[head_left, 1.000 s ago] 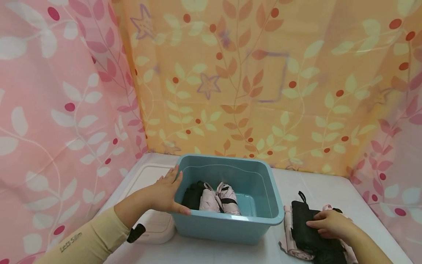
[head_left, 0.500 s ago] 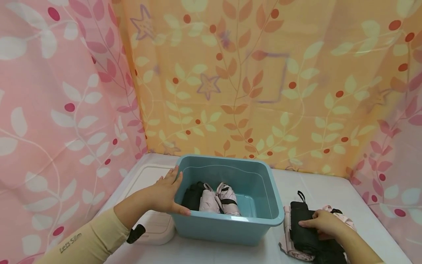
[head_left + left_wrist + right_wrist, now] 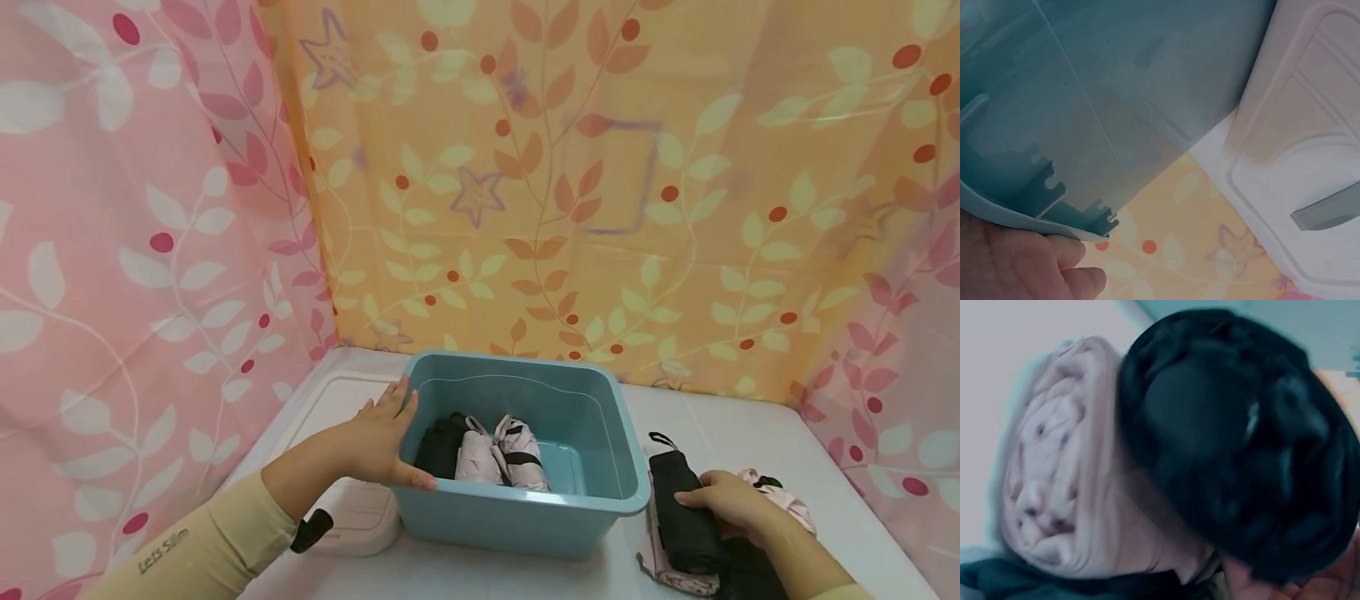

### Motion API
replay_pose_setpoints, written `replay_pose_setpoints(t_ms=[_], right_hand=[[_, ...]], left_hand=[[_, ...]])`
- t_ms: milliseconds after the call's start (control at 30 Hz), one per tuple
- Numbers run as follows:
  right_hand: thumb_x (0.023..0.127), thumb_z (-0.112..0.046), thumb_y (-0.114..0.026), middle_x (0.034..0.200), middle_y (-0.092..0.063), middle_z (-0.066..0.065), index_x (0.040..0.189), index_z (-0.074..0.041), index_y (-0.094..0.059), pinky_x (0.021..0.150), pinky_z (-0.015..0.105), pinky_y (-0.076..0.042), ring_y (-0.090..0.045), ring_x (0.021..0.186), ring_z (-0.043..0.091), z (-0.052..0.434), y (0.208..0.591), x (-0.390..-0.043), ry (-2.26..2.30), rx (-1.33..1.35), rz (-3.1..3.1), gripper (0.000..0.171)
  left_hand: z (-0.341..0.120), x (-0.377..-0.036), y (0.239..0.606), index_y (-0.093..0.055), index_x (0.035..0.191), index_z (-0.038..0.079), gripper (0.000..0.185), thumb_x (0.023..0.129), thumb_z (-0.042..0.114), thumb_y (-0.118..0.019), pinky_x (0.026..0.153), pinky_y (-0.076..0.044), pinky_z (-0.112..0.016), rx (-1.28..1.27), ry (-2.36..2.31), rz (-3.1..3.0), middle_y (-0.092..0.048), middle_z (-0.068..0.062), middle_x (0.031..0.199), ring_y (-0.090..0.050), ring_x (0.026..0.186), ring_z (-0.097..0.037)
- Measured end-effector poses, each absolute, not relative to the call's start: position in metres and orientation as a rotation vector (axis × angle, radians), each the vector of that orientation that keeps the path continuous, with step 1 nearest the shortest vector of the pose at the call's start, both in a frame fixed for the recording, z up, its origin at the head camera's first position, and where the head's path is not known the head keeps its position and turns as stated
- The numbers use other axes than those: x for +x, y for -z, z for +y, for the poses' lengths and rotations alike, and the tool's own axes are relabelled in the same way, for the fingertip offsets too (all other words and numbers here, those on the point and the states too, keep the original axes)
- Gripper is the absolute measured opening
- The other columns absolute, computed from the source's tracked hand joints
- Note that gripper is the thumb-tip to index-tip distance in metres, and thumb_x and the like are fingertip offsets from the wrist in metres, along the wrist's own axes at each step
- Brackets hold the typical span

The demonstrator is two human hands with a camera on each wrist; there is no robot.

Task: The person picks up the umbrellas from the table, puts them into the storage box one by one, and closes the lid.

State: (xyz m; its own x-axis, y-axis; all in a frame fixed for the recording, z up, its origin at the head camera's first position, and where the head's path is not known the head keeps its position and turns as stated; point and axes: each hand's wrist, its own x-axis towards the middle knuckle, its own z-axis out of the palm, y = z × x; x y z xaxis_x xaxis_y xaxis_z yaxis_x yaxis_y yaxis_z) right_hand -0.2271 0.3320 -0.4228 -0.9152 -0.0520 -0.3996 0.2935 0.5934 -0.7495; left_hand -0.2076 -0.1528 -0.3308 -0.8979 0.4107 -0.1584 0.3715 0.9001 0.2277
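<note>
Black umbrella shifted toward blue bin — right hand gripping it, left hand spread on the rim

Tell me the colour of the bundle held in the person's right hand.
Black; the bundle shows best in the head view.

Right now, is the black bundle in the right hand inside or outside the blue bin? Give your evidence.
Outside: in the head view, the right hand holds the black bundle to the right of the blue bin.
</note>
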Motion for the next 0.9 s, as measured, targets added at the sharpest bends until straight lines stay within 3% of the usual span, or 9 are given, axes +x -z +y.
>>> replay_pose_setpoints(t_ms=[167, 300, 667, 900], right_hand=[[0.084, -0.020, -0.063, 0.080, -0.057, 0.011, 0.099, 0.013, -0.047, 0.061, 0.039, -0.053, -0.061, 0.068, 0.022, 0.332, 0.404, -0.227, 1.249, 0.136, 2.510, 0.039], [0.086, -0.021, -0.061, 0.076, -0.056, 0.009, 0.091, 0.008, -0.047, 0.060, 0.038, -0.053, -0.061, 0.066, 0.021, 0.334, 0.380, -0.230, 1.252, 0.067, 2.539, 0.032], [0.090, -0.024, -0.058, 0.093, -0.056, 0.014, 0.109, 0.014, -0.040, 0.072, 0.043, -0.053, -0.063, 0.078, 0.024, 0.321, 0.308, -0.246, 1.314, -0.196, 2.567, 0.045], [0.088, -0.024, -0.062, 0.090, -0.057, 0.015, 0.103, 0.010, -0.044, 0.069, 0.042, -0.053, -0.062, 0.075, 0.023, 0.278, 0.274, -0.258, 1.315, -0.309, 2.603, 0.042]], left_hand=[[-0.152, -0.207, 0.331, -0.008, 0.146, 0.000, 0.127, 0.059, 0.081, -0.054, 0.106, -0.008, -0.057, 0.601, -0.286, 2.867, 0.008, -0.019, 0.151, 0.007, 0.138, -0.034], [-0.152, -0.207, 0.330, -0.008, 0.146, 0.000, 0.127, 0.059, 0.081, -0.054, 0.106, -0.008, -0.057, 0.598, -0.287, 2.868, 0.008, -0.019, 0.151, 0.007, 0.138, -0.034], [-0.152, -0.206, 0.328, -0.007, 0.146, 0.000, 0.126, 0.060, 0.080, -0.055, 0.106, -0.008, -0.057, 0.582, -0.295, 2.858, 0.008, -0.019, 0.151, 0.007, 0.138, -0.034], [-0.152, -0.207, 0.330, -0.007, 0.146, 0.000, 0.127, 0.060, 0.080, -0.055, 0.106, -0.007, -0.057, 0.588, -0.297, 2.862, 0.008, -0.019, 0.151, 0.007, 0.138, -0.034]])
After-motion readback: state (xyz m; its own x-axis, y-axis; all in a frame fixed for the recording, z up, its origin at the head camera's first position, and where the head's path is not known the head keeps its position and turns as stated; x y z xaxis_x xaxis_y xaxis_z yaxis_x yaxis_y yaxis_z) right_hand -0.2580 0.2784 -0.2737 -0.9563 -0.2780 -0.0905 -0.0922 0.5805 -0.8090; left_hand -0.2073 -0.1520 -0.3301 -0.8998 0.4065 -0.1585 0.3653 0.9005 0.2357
